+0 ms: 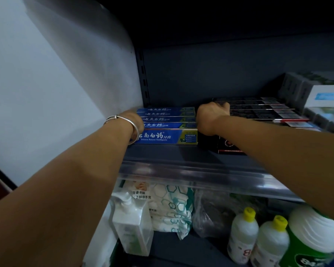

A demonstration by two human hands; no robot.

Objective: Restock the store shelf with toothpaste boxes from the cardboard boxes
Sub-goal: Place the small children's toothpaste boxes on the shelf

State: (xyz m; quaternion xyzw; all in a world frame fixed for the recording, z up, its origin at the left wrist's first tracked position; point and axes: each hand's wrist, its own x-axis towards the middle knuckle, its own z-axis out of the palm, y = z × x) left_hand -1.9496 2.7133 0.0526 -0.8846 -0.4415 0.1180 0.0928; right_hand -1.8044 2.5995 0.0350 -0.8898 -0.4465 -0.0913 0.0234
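A row of several blue toothpaste boxes (167,124) lies on the dark shelf (162,154), against the white side wall. My left hand (136,121), a silver bangle on its wrist, sits at the left end of the row; its fingers are hidden behind the wrist and boxes. My right hand (210,118) is at the right end of the row, fingers curled down between the blue boxes and a stack of black toothpaste boxes (258,110), thumb lying on the black ones. No cardboard box is in view.
Grey and white boxes (320,97) stand at the shelf's right. A clear price rail (210,170) runs along the shelf front. Below it are a pump bottle (131,224), refill pouches (172,207), yellow-capped bottles (243,234) and a green bottle (312,239).
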